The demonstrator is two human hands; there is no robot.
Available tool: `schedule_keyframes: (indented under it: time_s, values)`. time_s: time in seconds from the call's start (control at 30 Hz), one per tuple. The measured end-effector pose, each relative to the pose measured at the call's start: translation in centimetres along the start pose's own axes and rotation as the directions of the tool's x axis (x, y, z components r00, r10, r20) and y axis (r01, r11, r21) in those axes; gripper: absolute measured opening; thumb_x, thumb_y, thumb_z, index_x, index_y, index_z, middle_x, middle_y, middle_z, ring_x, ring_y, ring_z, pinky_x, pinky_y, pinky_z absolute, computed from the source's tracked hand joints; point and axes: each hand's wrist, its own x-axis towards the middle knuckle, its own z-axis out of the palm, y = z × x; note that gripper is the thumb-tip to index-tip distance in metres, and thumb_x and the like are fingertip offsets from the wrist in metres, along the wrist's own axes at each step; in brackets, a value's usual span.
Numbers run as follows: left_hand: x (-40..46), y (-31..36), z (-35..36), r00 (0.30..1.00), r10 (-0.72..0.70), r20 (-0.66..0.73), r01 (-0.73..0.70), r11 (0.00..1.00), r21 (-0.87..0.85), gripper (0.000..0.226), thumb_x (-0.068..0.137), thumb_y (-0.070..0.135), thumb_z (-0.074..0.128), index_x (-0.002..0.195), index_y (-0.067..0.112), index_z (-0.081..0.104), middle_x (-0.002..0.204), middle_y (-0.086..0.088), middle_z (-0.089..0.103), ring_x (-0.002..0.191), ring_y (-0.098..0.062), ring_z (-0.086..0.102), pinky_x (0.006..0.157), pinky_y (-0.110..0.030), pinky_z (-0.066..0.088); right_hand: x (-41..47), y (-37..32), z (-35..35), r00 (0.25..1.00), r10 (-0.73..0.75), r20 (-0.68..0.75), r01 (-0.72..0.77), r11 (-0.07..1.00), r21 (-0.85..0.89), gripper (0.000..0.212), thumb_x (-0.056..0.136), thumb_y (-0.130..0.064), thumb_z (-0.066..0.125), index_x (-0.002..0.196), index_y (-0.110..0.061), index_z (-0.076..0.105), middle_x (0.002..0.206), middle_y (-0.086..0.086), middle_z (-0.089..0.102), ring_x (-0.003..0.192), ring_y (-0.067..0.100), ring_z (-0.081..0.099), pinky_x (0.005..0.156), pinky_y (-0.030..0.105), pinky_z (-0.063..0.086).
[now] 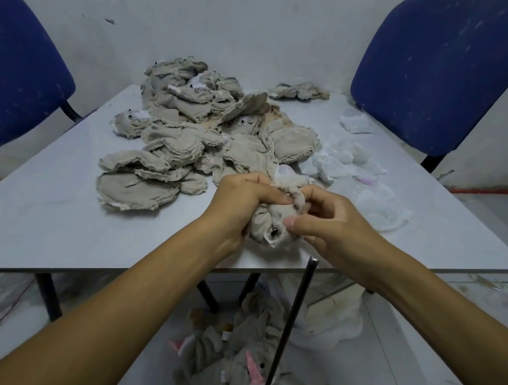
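Observation:
Both my hands work one grey fabric toy skin [278, 220] bunched up at the near edge of the pale table [45, 210]. My left hand [242, 197] grips its upper left side, fingers curled over the cloth. My right hand [327, 223] pinches the right side between thumb and fingers. A small dark eye shows on the skin's lower part. Behind it lies a heap of several similar inside-out grey skins [202, 135].
White fabric pieces [348, 170] lie on the table's right part. A thin black rod [288, 329] stands upright below my hands. Grey plush toys with pink ears [247, 379] are piled on the floor underneath. Blue chairs stand at left [10, 73] and back right [442, 69].

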Motion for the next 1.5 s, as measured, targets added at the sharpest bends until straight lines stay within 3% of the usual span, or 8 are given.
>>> schedule_keyframes:
  time_s: [0.13, 0.5, 0.7, 0.83, 0.97, 1.07, 1.23, 1.5]
  values:
    - [-0.2, -0.5, 0.3, 0.996, -0.023, 0.081, 0.029, 0.996, -0.080, 0.022, 0.086, 0.000, 0.065, 0.067, 0.008, 0.058, 0.062, -0.006, 0.065, 0.057, -0.017, 0.064, 0.052, -0.025, 0.054, 0.2, 1.0, 0.2, 0.965, -0.015, -0.262, -0.024, 0.989, -0.148, 0.005, 0.086, 0.002, 0.067, 0.090, 0.004, 0.064, 0.083, 0.021, 0.060, 0.077, 0.027, 0.059, 0.066, 0.031, 0.053]
    - [-2.0, -2.4, 1.2, 0.975, 0.161, 0.155, -0.206, 0.916, 0.344, 0.018, 0.075, 0.007, 0.079, 0.076, 0.011, 0.061, 0.066, -0.002, 0.053, 0.060, -0.019, 0.052, 0.057, -0.025, 0.044, 1.0, 1.9, -0.3, 0.835, -0.080, -0.544, -0.058, 0.971, -0.232, 0.012, 0.067, -0.018, 0.067, 0.061, -0.009, 0.064, 0.055, 0.001, 0.055, 0.056, 0.017, 0.051, 0.055, 0.031, 0.043]
    - [0.0, -1.7, -0.3, 0.993, -0.105, 0.048, 0.110, 0.988, -0.110, 0.027, 0.083, -0.012, 0.058, 0.063, 0.007, 0.057, 0.062, -0.011, 0.061, 0.058, -0.021, 0.061, 0.058, -0.029, 0.055, 0.1, 0.7, -2.1, 0.983, 0.183, 0.028, -0.184, 0.962, 0.199, 0.015, 0.081, 0.003, 0.066, 0.095, -0.001, 0.069, 0.088, 0.017, 0.068, 0.082, 0.026, 0.068, 0.073, 0.029, 0.058]
    - [0.1, -1.8, -1.1, 0.959, -0.201, 0.200, 0.249, 0.934, -0.255, 0.015, 0.075, -0.005, 0.060, 0.064, 0.006, 0.060, 0.067, -0.014, 0.061, 0.060, -0.023, 0.064, 0.061, -0.032, 0.058, -0.7, 1.1, -2.3, 0.992, 0.076, 0.098, -0.063, 0.990, -0.128, 0.026, 0.077, 0.006, 0.076, 0.101, -0.001, 0.068, 0.075, 0.003, 0.065, 0.067, 0.009, 0.064, 0.063, 0.015, 0.050]
    - [-0.3, -1.6, -1.2, 0.874, -0.314, 0.371, 0.446, 0.823, -0.353, 0.042, 0.080, 0.006, 0.055, 0.119, -0.010, 0.060, 0.120, -0.032, 0.058, 0.112, -0.038, 0.061, 0.108, -0.050, 0.041, -1.2, 1.0, -2.4, 0.991, 0.060, 0.118, -0.059, 0.998, -0.016, 0.040, 0.074, 0.009, 0.075, 0.111, -0.003, 0.067, 0.089, 0.008, 0.065, 0.084, 0.016, 0.067, 0.072, 0.019, 0.054]
    - [-0.4, -1.7, -1.1, 0.831, -0.341, 0.439, 0.528, 0.733, -0.430, 0.064, 0.081, 0.007, 0.056, 0.141, -0.010, 0.042, 0.145, -0.031, 0.040, 0.140, -0.039, 0.038, 0.115, -0.055, 0.031, -1.6, 0.5, -3.3, 0.968, 0.132, 0.214, -0.157, 0.982, 0.103, 0.058, 0.073, 0.010, 0.073, 0.127, -0.003, 0.059, 0.127, 0.032, 0.055, 0.119, 0.033, 0.062, 0.090, 0.030, 0.057]
    - [-0.6, -1.9, 0.1, 0.892, -0.193, 0.409, 0.351, 0.866, -0.356, 0.025, 0.071, -0.006, 0.052, 0.093, -0.004, 0.063, 0.094, -0.023, 0.062, 0.081, -0.027, 0.060, 0.077, -0.034, 0.057, -1.7, 0.5, -2.7, 0.998, -0.055, -0.016, 0.051, 0.985, -0.166, 0.026, 0.071, -0.021, 0.086, 0.093, -0.013, 0.075, 0.096, 0.023, 0.068, 0.092, 0.028, 0.068, 0.089, 0.042, 0.058]
    - [-1.1, -2.4, 1.3, 0.946, -0.018, 0.325, 0.094, 0.971, -0.218, 0.022, 0.087, -0.015, 0.042, 0.082, 0.004, 0.051, 0.074, -0.011, 0.060, 0.064, -0.017, 0.060, 0.057, -0.024, 0.052, -1.8, 0.9, -2.1, 0.951, -0.239, -0.195, 0.168, 0.932, -0.321, 0.013, 0.076, -0.015, 0.075, 0.067, -0.012, 0.066, 0.063, -0.002, 0.062, 0.062, 0.009, 0.056, 0.059, 0.019, 0.046]
